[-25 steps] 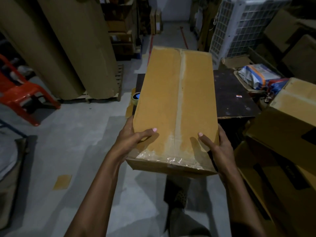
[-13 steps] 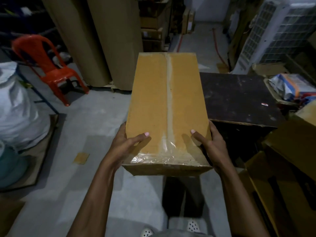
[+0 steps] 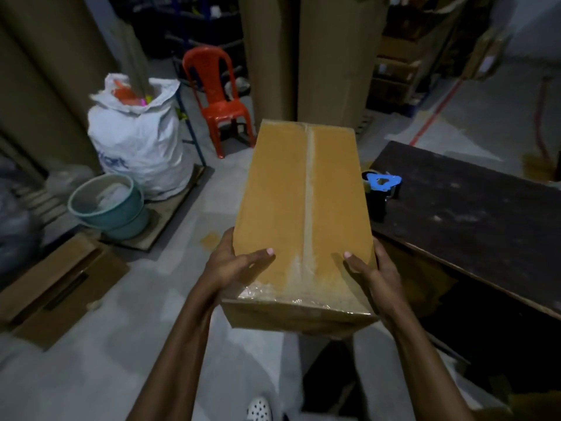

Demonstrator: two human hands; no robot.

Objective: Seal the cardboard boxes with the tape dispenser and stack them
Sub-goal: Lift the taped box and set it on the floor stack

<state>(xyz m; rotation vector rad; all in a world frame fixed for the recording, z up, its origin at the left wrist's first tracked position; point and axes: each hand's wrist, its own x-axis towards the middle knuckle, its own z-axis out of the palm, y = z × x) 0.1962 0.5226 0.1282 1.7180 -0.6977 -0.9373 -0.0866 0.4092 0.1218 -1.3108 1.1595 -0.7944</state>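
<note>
Taped cardboard box (image 3: 303, 214) held between left grip (image 3: 233, 267) and right grip (image 3: 375, 276), thumbs on top, unreadable print on white sack (image 3: 139, 141)

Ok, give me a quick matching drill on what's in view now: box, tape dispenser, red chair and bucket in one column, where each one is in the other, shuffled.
Things:
1. cardboard box
2. tape dispenser
3. red chair
4. teal bucket

Places:
A. on the dark table, at its left edge
B. gripped between the left hand and the right hand
C. upright on the floor beyond the box
D. low down beside the white sack

Pairs: 1-B, 2-A, 3-C, 4-D
</note>
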